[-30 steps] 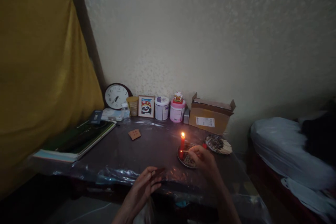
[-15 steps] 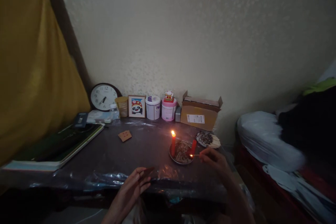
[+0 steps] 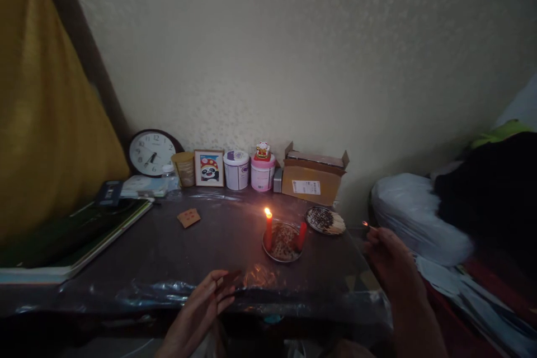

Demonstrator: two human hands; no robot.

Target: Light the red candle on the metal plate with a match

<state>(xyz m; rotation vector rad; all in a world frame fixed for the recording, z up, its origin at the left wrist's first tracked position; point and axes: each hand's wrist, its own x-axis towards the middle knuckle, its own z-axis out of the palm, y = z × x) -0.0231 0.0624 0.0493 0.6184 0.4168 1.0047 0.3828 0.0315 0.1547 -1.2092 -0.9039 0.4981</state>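
My right hand pinches a burning match, its small flame off the table's right edge. In my left hand, near the table's front edge, is a small flat brown card-like piece; its kind is not clear. Between the hands stands a round metal plate with brownish residue. A lit red candle stands at the plate's left side. The shorter red candle at its right side shows no flame and leans slightly. Behind lies a dish of matches with dark heads.
A brown patterned card lies on the plastic-covered table. Along the wall stand a clock, a panda picture, two tubs and a cardboard box. Large books lie left; a white plastic bag sits right.
My right hand has moved the burning match away from the shorter candle, to the right and slightly up. My left hand keeps its hold. The view has shifted slightly.
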